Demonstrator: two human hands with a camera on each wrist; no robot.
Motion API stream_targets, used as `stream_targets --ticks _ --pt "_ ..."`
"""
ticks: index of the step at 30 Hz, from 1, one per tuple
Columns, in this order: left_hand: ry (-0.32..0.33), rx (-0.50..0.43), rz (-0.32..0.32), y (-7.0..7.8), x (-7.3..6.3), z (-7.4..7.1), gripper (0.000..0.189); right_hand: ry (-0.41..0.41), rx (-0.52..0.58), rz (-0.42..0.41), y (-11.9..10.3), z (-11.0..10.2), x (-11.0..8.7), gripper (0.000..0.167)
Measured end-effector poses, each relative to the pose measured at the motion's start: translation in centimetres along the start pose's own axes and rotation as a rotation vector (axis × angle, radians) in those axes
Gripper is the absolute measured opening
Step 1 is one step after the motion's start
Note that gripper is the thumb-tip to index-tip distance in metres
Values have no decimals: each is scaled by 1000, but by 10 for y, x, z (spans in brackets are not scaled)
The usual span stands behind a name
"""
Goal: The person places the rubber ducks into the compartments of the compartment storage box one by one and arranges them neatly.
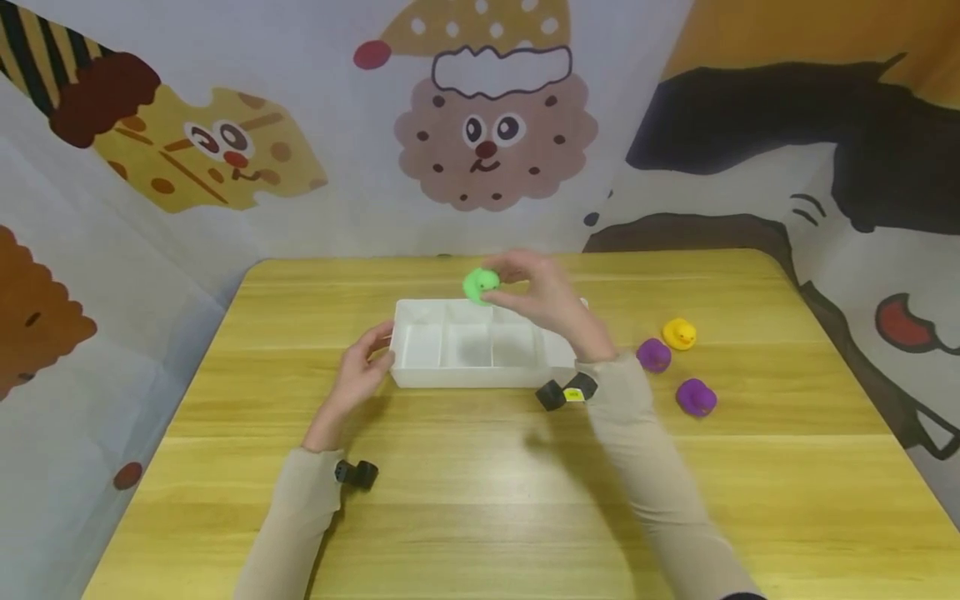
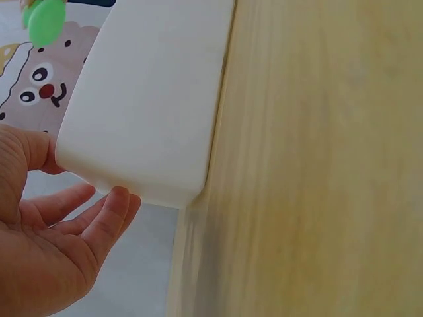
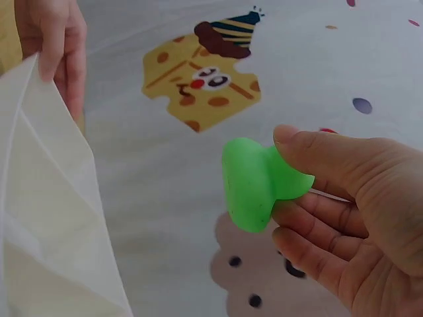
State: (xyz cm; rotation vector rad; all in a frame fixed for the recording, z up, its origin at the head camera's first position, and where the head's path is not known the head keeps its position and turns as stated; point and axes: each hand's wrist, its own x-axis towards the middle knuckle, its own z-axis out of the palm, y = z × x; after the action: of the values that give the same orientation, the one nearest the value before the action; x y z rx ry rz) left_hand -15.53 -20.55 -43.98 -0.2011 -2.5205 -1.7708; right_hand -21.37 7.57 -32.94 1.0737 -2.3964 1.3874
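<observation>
A white divided tray point(image 1: 442, 379) sits toward the back of the table. At its left end, my left hand point(image 1: 362, 367) holds the tray, with thumb near the rim and fingertips against the end wall in the left wrist view. Above the tray's back edge, my right hand point(image 1: 543, 296) pinches a green toy duck point(image 1: 480, 286) between thumb and fingers. In the right wrist view the duck point(image 3: 250, 185) has its rounded underside turned left, clear of the tray. The tray compartments visible in the head view hold nothing.
To the right of the tray lie a yellow toy duck point(image 1: 679, 333) and two purple toy ducks, one nearer the tray point(image 1: 654, 356) and one closer to me point(image 1: 697, 398). A cartoon-printed cloth point(image 1: 360, 225) hangs behind the wooden table point(image 1: 450, 500).
</observation>
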Motion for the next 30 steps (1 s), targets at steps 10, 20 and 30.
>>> stream_targets --ticks 10,20,30 --pt "6 3 -10 0 0 1 45 -69 0 -28 2 41 20 33" --pt "-10 -24 -10 27 -6 0 45 -132 -54 46 7 75 32 32" --pt "-1 -22 16 -1 0 0 46 -228 -176 85 19 104 37 28"
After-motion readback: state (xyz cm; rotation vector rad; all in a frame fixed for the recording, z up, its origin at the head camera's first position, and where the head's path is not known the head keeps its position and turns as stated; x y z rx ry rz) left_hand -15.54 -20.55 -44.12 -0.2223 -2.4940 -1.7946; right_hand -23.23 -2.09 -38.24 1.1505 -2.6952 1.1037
